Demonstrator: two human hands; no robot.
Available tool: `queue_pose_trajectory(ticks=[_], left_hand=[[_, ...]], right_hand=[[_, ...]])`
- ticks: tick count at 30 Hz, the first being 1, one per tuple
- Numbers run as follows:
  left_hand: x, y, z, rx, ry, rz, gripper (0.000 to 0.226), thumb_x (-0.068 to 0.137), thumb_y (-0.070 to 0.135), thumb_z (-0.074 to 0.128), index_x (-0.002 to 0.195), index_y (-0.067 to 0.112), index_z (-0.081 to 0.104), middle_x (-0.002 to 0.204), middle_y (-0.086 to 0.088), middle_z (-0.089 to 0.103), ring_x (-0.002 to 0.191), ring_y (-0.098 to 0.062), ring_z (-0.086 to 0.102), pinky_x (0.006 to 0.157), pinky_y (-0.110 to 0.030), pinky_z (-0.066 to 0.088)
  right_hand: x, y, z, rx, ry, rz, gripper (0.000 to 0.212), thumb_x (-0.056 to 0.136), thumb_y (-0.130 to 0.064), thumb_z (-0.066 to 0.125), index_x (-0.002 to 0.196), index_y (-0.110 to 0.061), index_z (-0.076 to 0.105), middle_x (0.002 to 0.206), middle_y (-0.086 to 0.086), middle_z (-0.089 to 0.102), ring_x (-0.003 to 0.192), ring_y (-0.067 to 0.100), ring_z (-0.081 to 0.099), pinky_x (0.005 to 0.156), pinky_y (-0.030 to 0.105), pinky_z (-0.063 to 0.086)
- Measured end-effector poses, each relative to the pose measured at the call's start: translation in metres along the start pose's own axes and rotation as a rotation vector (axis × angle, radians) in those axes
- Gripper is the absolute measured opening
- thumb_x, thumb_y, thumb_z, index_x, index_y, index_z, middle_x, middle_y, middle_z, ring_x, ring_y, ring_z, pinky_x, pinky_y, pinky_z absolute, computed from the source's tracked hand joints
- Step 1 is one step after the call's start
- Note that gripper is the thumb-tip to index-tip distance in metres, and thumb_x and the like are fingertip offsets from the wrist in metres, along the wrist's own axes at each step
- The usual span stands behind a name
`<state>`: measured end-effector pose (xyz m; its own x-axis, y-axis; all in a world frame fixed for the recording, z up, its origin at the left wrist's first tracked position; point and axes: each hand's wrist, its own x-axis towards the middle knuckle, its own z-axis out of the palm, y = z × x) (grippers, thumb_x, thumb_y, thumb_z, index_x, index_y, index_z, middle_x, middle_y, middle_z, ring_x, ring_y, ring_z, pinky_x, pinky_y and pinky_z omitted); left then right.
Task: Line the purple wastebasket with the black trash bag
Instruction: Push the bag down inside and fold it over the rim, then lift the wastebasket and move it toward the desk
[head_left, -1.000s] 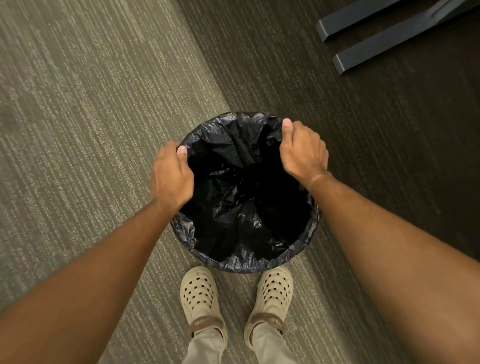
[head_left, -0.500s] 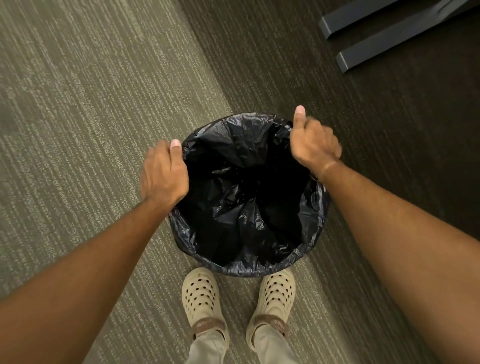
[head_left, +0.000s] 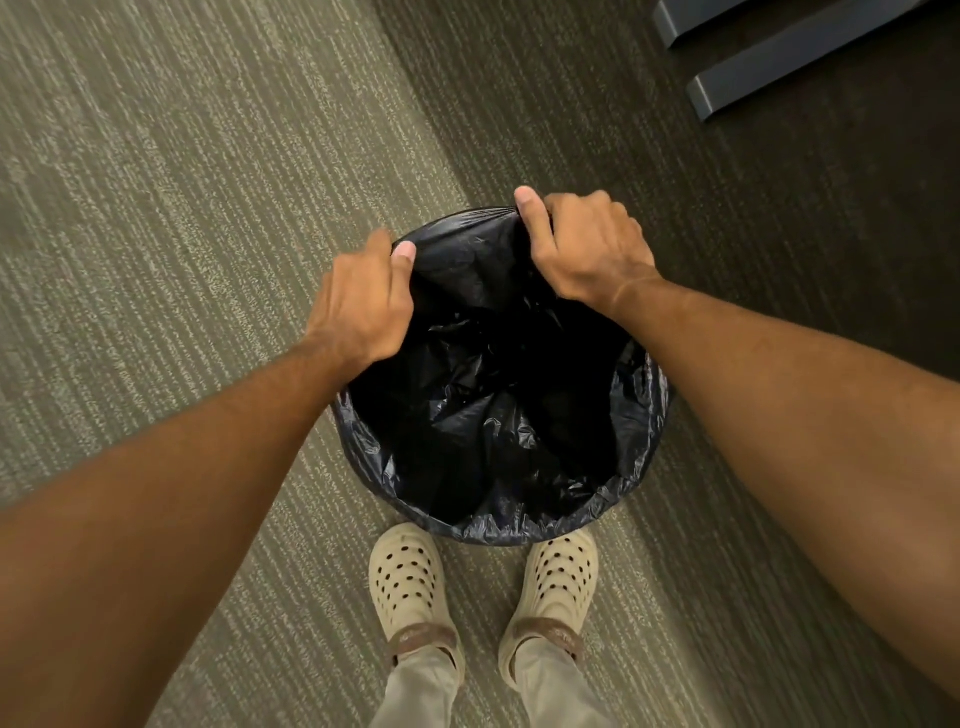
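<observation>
The black trash bag (head_left: 498, 415) hangs open inside the wastebasket on the carpet, right in front of my feet. Its edge is folded over the near rim and both sides, so the purple wastebasket itself is fully hidden under the plastic. My left hand (head_left: 363, 306) grips the bag's edge at the far left of the rim, thumb on the inner side. My right hand (head_left: 587, 249) grips the bag's edge at the far right of the rim, thumb pressed on the stretched plastic. The far edge is pulled taut between both hands.
My two feet in cream perforated clogs (head_left: 408, 587) stand just behind the basket. Two dark metal furniture legs (head_left: 779, 57) lie on the darker carpet at the top right. Lighter striped carpet (head_left: 182, 208) spreads to the left.
Both hands have moved along the rim toward the far side and closer together, stretching the bag's far edge taut. The view has tilted slightly.
</observation>
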<state>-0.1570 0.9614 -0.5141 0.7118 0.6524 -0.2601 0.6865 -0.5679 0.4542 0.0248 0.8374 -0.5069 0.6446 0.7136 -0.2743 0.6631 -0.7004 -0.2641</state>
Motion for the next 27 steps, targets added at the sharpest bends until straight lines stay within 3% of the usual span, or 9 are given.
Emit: queue_pose_trajectory(ticks=[5, 7, 10, 12, 18, 20, 23, 25, 27], left_hand=[[-0.001, 0.006, -0.003, 0.033, 0.011, -0.048, 0.032, 0.104, 0.035, 0.026, 0.087, 0.011, 0.039, 0.061, 0.004, 0.037, 0.053, -0.009, 0.034, 0.051, -0.032, 0.019], [-0.003, 0.007, -0.004, 0.039, 0.012, -0.044, 0.034, 0.103, 0.038, 0.027, 0.092, 0.010, 0.042, 0.069, 0.001, 0.045, 0.059, -0.015, 0.041, 0.052, -0.030, 0.025], [-0.016, 0.005, -0.009, 0.021, -0.011, -0.052, 0.045, 0.100, 0.042, 0.033, 0.121, 0.005, 0.046, 0.111, -0.014, 0.053, 0.097, -0.026, 0.052, 0.081, -0.038, 0.043], [-0.032, 0.002, -0.014, 0.034, -0.010, -0.094, 0.050, 0.100, 0.040, 0.037, 0.135, 0.004, 0.040, 0.128, -0.019, 0.047, 0.115, -0.030, 0.048, 0.097, -0.042, 0.040], [-0.087, 0.004, -0.035, -0.027, -0.118, -0.266, 0.054, 0.100, 0.024, 0.044, 0.147, 0.004, 0.027, 0.143, -0.021, 0.038, 0.128, -0.033, 0.044, 0.106, -0.043, 0.037], [-0.099, -0.001, -0.037, -0.046, -0.161, -0.318, 0.053, 0.099, 0.021, 0.046, 0.147, 0.006, 0.030, 0.139, -0.020, 0.043, 0.125, -0.033, 0.047, 0.104, -0.045, 0.039], [-0.105, -0.005, -0.039, -0.137, -0.268, -0.341, 0.041, 0.092, 0.013, 0.052, 0.133, 0.009, 0.046, 0.117, -0.012, 0.059, 0.108, -0.027, 0.057, 0.094, -0.045, 0.047], [-0.103, -0.004, -0.043, -0.179, -0.303, -0.412, 0.042, 0.087, 0.002, 0.056, 0.128, 0.010, 0.050, 0.109, -0.011, 0.063, 0.101, -0.027, 0.058, 0.091, -0.042, 0.048], [-0.099, -0.002, -0.046, -0.184, -0.322, -0.461, 0.041, 0.085, 0.001, 0.057, 0.125, 0.011, 0.052, 0.107, -0.010, 0.064, 0.103, -0.030, 0.060, 0.090, -0.042, 0.049]], right_hand=[[0.002, -0.004, 0.001, -0.040, 0.028, 0.044, 0.071, 0.096, -0.058, 0.015, 0.090, -0.012, 0.068, 0.097, 0.023, 0.067, 0.091, 0.046, 0.060, 0.070, 0.042, 0.036], [-0.001, -0.001, 0.000, -0.020, 0.037, 0.049, 0.063, 0.096, -0.058, 0.016, 0.093, -0.015, 0.063, 0.098, 0.020, 0.067, 0.091, 0.044, 0.060, 0.070, 0.042, 0.035], [-0.018, 0.007, -0.004, 0.031, 0.079, 0.106, 0.051, 0.094, -0.060, 0.024, 0.106, -0.019, 0.053, 0.109, 0.012, 0.062, 0.104, 0.035, 0.057, 0.084, 0.046, 0.037], [-0.039, 0.018, -0.009, 0.059, 0.098, 0.233, 0.054, 0.091, -0.059, 0.033, 0.125, -0.020, 0.049, 0.122, 0.011, 0.057, 0.115, 0.032, 0.051, 0.094, 0.050, 0.035], [-0.142, 0.044, -0.018, 0.357, 0.064, 0.673, 0.069, 0.087, -0.050, 0.055, 0.143, -0.013, 0.036, 0.134, 0.014, 0.052, 0.123, 0.032, 0.049, 0.102, 0.046, 0.039], [-0.179, 0.037, -0.015, 0.523, 0.018, 0.813, 0.069, 0.086, -0.050, 0.060, 0.142, -0.016, 0.038, 0.122, 0.008, 0.061, 0.112, 0.025, 0.059, 0.098, 0.043, 0.047], [-0.217, 0.018, -0.004, 0.880, -0.110, 0.971, 0.044, 0.088, -0.034, 0.066, 0.127, -0.017, 0.053, 0.084, -0.001, 0.067, 0.081, 0.013, 0.065, 0.079, 0.042, 0.058], [-0.228, 0.005, 0.006, 1.121, -0.116, 1.066, 0.038, 0.089, -0.018, 0.067, 0.123, -0.018, 0.052, 0.088, 0.009, 0.070, 0.086, 0.018, 0.069, 0.074, 0.042, 0.061], [-0.231, -0.001, 0.015, 1.199, -0.070, 1.106, 0.040, 0.089, -0.008, 0.066, 0.121, -0.021, 0.047, 0.086, 0.009, 0.070, 0.088, 0.019, 0.069, 0.082, 0.046, 0.059]])
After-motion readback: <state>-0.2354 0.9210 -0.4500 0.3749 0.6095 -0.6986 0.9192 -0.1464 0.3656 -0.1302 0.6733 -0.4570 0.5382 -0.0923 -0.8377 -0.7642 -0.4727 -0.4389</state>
